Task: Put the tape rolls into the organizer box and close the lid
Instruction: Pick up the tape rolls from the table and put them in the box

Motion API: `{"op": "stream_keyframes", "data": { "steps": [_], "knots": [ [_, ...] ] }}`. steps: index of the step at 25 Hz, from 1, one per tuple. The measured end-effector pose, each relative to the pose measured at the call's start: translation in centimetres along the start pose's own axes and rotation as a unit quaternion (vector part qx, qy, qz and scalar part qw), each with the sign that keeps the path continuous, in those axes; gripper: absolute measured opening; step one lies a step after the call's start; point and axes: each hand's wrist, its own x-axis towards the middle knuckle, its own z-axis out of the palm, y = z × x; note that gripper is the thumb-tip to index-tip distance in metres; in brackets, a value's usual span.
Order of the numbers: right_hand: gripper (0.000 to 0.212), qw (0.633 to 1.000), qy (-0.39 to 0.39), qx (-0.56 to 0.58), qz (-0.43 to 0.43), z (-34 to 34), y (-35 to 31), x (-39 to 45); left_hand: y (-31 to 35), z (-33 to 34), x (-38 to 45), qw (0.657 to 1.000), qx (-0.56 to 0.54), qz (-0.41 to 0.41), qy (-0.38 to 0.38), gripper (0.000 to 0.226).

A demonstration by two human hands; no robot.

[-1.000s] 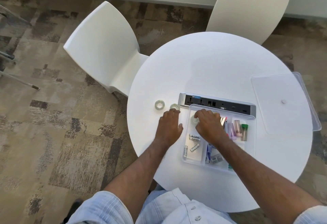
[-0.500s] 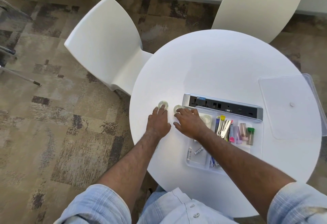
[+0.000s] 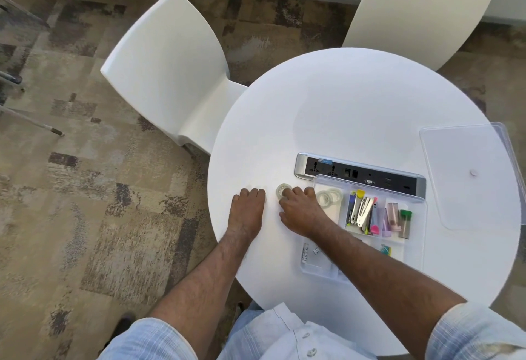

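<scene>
Tape rolls: two clear ones (image 3: 330, 196) are seen lying side by side in the far-left compartment of the organizer box (image 3: 414, 254), touching or nearly so. A third clear roll (image 3: 283, 190) is seen flat on the round white table (image 3: 355, 109), just left of the box. It is touched by the fingertips of the right hand (image 3: 301, 211); the fingers are curled down over its near edge, but a closed grasp cannot be confirmed. The left hand (image 3: 247, 211) is laid palm down on the table, fingers together and pointing away. Whether anything is covered by its fingertips cannot be told.

The box is clear plastic, uncovered, placed near the table's front right. A stapler (image 3: 364, 211) and coloured markers are held in its middle compartment. Small upright tubes, one with a green cap (image 3: 405, 219), are held in the right one. Small white labelled pieces are seen in the near compartment, partly hidden by the right forearm.

The clear lid (image 3: 469, 174) is laid flat on the table to the right of the box, well apart from it, with its far edge overhanging the table rim. A grey socket strip (image 3: 361, 174) is set into the table just behind the box. Two white chairs (image 3: 170, 69) are placed at the far side, over patterned carpet.
</scene>
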Motion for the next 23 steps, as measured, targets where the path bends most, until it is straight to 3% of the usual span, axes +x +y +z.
{"op": "stream_keyframes", "data": {
  "steps": [7, 16, 23],
  "knots": [
    [0.033, 0.999, 0.013, 0.032, -0.012, 0.6, -0.2, -1.4, 1.0, 0.5, -1.2, 0.998, -0.027, 0.0, 0.051, 0.025],
    [0.037, 0.976, 0.161, 0.14, 0.047, -1.1, 4.8, -7.1, 6.9, -3.2, -0.7, 0.973, -0.22, 0.022, 0.07, 0.02],
    [0.027, 0.976, 0.131, 0.132, 0.111, -0.1, 8.5, -10.4, 12.2, -3.4, -0.8, 0.976, -0.186, 0.108, 0.04, 0.008]
  ]
}}
